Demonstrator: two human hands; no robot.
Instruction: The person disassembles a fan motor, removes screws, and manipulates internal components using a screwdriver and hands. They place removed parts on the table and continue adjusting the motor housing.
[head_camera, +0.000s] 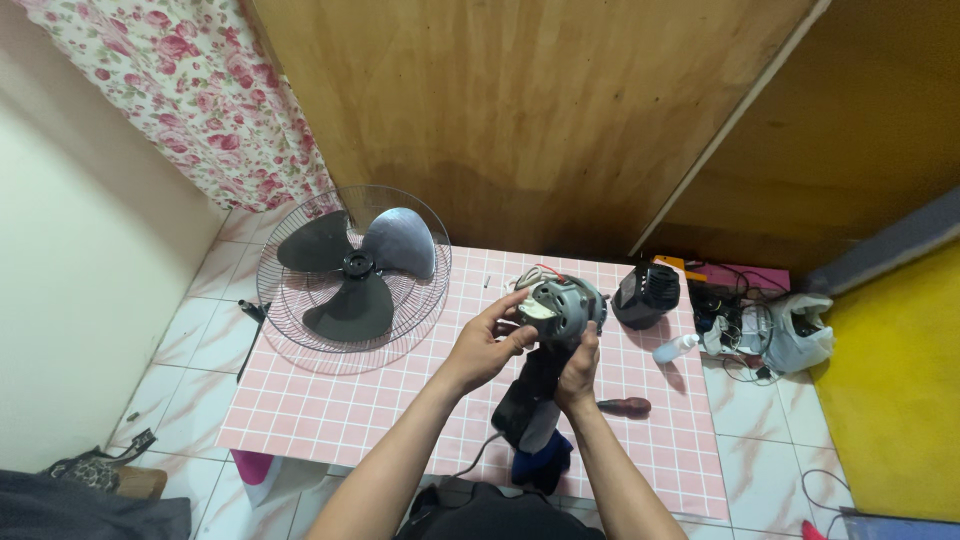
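You are holding the grey fan motor up over the pink mat, your left hand pinching its side and your right hand gripping the dark neck below to steady it, with the blade lying in its wire guard at nine o'clock and the screwdriver at four o'clock.

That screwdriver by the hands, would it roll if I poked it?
Probably a little. The screwdriver has a rounded dark red handle and lies flat on the pink checked mat, so a poke might roll it. It looks stiff and fairly light.
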